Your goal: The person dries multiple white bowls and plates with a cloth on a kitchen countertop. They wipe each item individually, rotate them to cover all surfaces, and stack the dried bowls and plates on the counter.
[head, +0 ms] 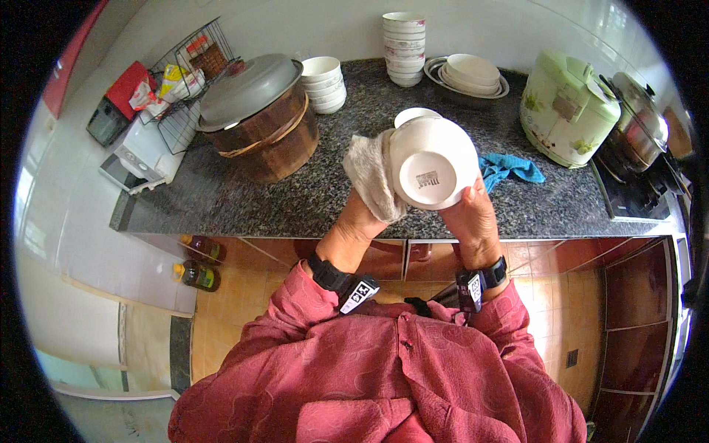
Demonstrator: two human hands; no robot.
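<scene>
A white bowl (435, 160) is held up over the counter with its base turned towards me. My right hand (471, 213) grips its lower right rim, the thumb on its outside. A light grey-beige cloth (374, 177) covers the fingers of my left hand (360, 216), which presses it against the bowl's left side. Behind the bowl the rim of another white bowl (415, 115) shows; whether it stands on the counter cannot be told. Just to the right of the held bowl, a crumpled blue cloth (512, 169) lies on the dark granite counter (266, 205).
Stacked bowls (327, 86) stand beside a lidded wooden steamer (266, 133). Behind are a taller bowl stack (404, 52) and dishes on a metal tray (490, 95). A green rice cooker (568, 116) and metal pot (637, 127) stand right, a wire rack (171, 127) left.
</scene>
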